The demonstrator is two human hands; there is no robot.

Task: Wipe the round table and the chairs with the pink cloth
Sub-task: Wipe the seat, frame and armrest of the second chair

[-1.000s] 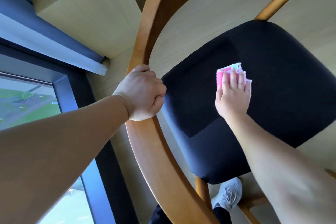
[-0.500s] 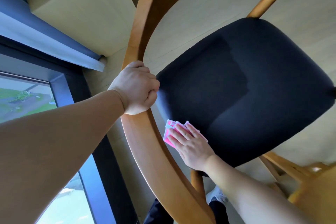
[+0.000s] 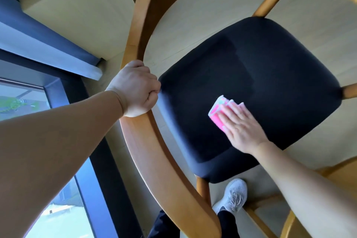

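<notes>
Pink folded cloth (image 3: 222, 111) is lying on the dark navy padded seat (image 3: 251, 83) of a wooden chair, pinned there under the person's right hand (image 3: 242, 129). That hand is lying flat, fingers straight and close together, pressing the cloth down rather than clutching it, with part of the fold showing beyond the fingertips. The left hand (image 3: 135, 88) is clenching around the chair's curved wooden backrest rail (image 3: 154, 150), fingers wrapped over its top edge, apparently bracing the chair. Judging from this, the seat is being wiped, and doing it well is likely calling for even palm pressure, overlapping passes running out to the cushion's edges and corners, and a firm hold on the rail so the chair is not sliding on the pale floor. A grey sneaker (image 3: 232, 195) is showing below the seat, and a window (image 3: 21, 102) is sitting at the left. No round table is showing in this view.
</notes>
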